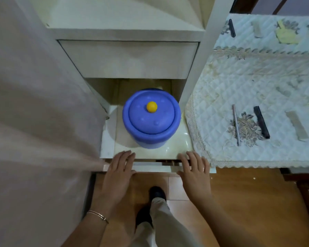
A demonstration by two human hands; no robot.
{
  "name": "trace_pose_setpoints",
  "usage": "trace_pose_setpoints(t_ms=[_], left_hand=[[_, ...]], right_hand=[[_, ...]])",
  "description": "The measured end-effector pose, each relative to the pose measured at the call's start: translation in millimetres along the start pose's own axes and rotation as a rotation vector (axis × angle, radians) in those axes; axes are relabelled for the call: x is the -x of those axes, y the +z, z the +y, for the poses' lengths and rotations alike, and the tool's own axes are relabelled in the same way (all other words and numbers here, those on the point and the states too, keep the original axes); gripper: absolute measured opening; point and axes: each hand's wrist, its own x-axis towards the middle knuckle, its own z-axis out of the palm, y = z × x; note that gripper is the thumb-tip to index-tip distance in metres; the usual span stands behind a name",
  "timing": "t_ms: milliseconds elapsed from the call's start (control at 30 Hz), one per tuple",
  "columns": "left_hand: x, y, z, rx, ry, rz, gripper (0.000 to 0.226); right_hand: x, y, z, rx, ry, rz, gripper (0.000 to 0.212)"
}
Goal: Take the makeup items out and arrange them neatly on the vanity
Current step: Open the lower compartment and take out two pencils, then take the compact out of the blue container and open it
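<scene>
The pulled-out lower drawer (107,139) fills the middle of the view. In it stands a round blue tub (151,132), nearer the drawer's right wall. The tub's domed lid (150,118) is seated on it, with a yellow knob (151,106) at its centre. Above, at 12 o'clock, the upper drawer (128,59) is closed.

A pale curtain (34,104) hangs from 9 to 7 o'clock and touches the drawer's left corner. At 3 o'clock a quilted cloth (230,82) covers the vanity top. On it, well apart from the tub, lie a comb (296,125), a black tube (261,124) and a thin silver pencil (236,124), roughly parallel.

At 6 o'clock both hands rest on the drawer's front edge. The left hand (120,168) and the right hand (194,168) each lie flat with fingers straight and slightly spread, gripping nothing.

The lid hides the tub's contents. Items on the cloth at 1 o'clock are too blurred to name.
</scene>
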Motion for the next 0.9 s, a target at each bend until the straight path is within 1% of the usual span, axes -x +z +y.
trace_pose_setpoints(t_ms=[100,200,300,433,533,633,700,800,900], left_hand=[[-6,0,-1,0.001,-0.031,0.023,0.039],[-13,0,1,0.025,-0.077,-0.002,0.059],[-17,-2,5,0.043,-0.116,0.008,0.059],[-19,-11,12,0.061,-0.152,0.013,0.048],[-19,-20,11,0.103,-0.162,-0.044,0.046],[-18,-28,1,0.288,-0.158,-0.125,0.041],[-19,-37,-1,0.456,-0.221,-0.131,0.035],[-22,-56,4,0.727,-0.38,-0.025,0.033],[-29,-73,13,0.876,-0.447,0.1,0.044]], right_hand=[[-6,4,3,-0.009,-0.023,0.1,0.056],[-15,5,2,-0.011,-0.023,0.153,0.057],[-21,3,-2,-0.028,0.015,0.145,0.056],[-22,-3,-7,-0.073,0.062,0.102,0.057],[-22,-16,-12,-0.101,0.087,0.022,0.052],[-22,-30,-10,-0.152,0.09,-0.044,0.038],[-24,-37,-8,-0.25,0.105,-0.11,0.032],[-22,-49,-5,-0.418,0.116,-0.153,0.026],[-26,-69,-3,-0.547,0.084,-0.137,0.022]])
